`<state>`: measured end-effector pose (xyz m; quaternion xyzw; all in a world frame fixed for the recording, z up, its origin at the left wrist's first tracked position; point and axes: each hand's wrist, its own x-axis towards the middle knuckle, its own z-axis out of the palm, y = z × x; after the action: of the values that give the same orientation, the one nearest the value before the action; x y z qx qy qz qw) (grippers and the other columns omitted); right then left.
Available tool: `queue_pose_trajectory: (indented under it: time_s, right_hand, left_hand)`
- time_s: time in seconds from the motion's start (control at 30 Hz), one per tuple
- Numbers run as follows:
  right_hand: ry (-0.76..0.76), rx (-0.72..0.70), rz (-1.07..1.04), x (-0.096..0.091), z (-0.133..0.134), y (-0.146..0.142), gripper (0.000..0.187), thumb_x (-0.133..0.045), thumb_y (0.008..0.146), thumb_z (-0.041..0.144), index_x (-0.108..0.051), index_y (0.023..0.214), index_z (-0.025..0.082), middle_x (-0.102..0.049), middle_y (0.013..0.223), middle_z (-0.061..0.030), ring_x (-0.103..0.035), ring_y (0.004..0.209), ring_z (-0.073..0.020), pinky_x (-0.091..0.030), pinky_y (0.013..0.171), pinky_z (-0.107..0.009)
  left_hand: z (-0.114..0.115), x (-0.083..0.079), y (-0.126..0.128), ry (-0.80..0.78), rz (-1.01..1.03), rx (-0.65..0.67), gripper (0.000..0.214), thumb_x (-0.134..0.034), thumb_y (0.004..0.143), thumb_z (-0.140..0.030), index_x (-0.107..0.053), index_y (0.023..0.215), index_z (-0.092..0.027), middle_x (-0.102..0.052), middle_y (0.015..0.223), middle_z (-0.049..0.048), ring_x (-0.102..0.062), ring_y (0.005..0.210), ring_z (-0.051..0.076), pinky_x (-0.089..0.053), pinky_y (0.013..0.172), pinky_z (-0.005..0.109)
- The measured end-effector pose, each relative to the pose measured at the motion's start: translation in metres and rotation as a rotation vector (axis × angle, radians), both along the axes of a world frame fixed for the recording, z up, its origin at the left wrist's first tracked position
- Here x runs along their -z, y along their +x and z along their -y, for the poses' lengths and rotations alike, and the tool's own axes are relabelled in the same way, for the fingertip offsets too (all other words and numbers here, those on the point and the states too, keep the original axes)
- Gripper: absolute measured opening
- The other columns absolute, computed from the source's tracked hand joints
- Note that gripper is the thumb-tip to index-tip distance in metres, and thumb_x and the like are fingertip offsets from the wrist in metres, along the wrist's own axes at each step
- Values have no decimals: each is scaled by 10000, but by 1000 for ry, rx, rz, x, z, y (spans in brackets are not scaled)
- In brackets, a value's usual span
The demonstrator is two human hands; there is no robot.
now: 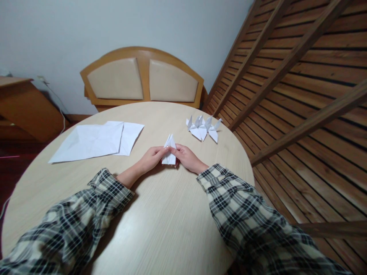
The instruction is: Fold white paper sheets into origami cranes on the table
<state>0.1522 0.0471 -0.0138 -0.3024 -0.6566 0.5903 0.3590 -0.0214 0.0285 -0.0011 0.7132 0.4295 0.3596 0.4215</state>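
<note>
A small piece of folded white paper (169,158), with narrow points at its far end, is held just above the middle of the table. My left hand (151,157) pinches its left side, thumb on top. On the other side my right hand (187,157) grips it too, with the thumb pressed on the paper's face. The fingers beneath the paper are mostly hidden. Beyond my right hand several finished paper cranes (203,129) stand close together. Flat white paper sheets (88,141) with crease lines lie overlapping to the left.
The round pale wooden table (160,217) has its far edge near a bed headboard (146,76) against the wall. A slatted wooden partition (301,95) rises along the right side. At the far left stands a wooden desk (25,107) with a cable beside it.
</note>
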Motion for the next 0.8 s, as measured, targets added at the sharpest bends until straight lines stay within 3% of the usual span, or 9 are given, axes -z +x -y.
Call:
queue_pose_trajectory:
  time_s: [0.37, 0.8]
  right_hand:
    - [-7, 45, 2, -1, 0, -1, 554, -527, 819, 725, -571, 769, 175, -539, 602, 18, -490, 512, -100, -411, 459, -231]
    - [-31, 86, -60, -6, -1, -1, 427, -619, 826, 603, -562, 800, 180, -563, 740, -2, -527, 686, -127, -444, 633, -268]
  left_hand:
    - [1, -2, -2, 19, -64, -3, 485, -403, 918, -563, -564, 706, -158, -549, 629, 16, -464, 586, 131, -394, 570, 264]
    - [4, -2, 0, 12, -67, 60, 443, -438, 923, -518, -540, 670, -168, -500, 592, -4, -420, 543, 114, -364, 532, 252]
